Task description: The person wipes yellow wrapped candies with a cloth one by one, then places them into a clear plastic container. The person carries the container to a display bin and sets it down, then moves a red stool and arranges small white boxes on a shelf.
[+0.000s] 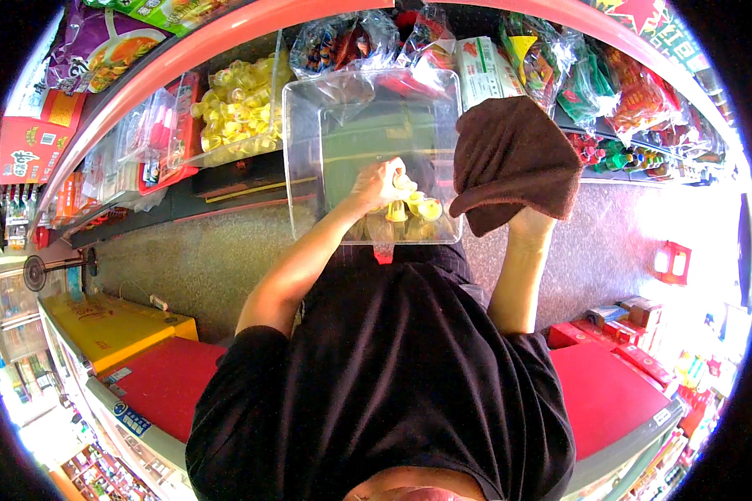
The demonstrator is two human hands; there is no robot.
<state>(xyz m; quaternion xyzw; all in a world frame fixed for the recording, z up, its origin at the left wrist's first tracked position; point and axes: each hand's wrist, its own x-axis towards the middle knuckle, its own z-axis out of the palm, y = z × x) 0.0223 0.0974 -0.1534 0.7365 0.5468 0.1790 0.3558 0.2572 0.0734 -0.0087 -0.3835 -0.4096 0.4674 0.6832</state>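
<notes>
Left hand and small yellow cups in a clear plastic box. The box lies in front of the person's body, its far edge beside the shelf packets; what bears it from below cannot be made out. The few yellow cups lie inside it, near its right near corner, some tilted and touching one another. The left hand reaches in over the near edge, its fingers bent and drawn together at the cups; whether they pinch one or merely touch it cannot be told. The right hand is raised beyond the right edge, mostly covered by a brown cloth; its fingers are hidden, so their state cannot be told. A larger heap of yellow cups lies on the shelf, beyond the left edge of the box.

Possible faults, as judged from this view: a push from the left hand could scatter the loose cups toward the right edge, since nothing visible pens them in the corner. The hanging cloth, close to that edge, could catch the rim if swung inward. Should the box be poorly supported, pressure on its near edge could tip it.
</notes>
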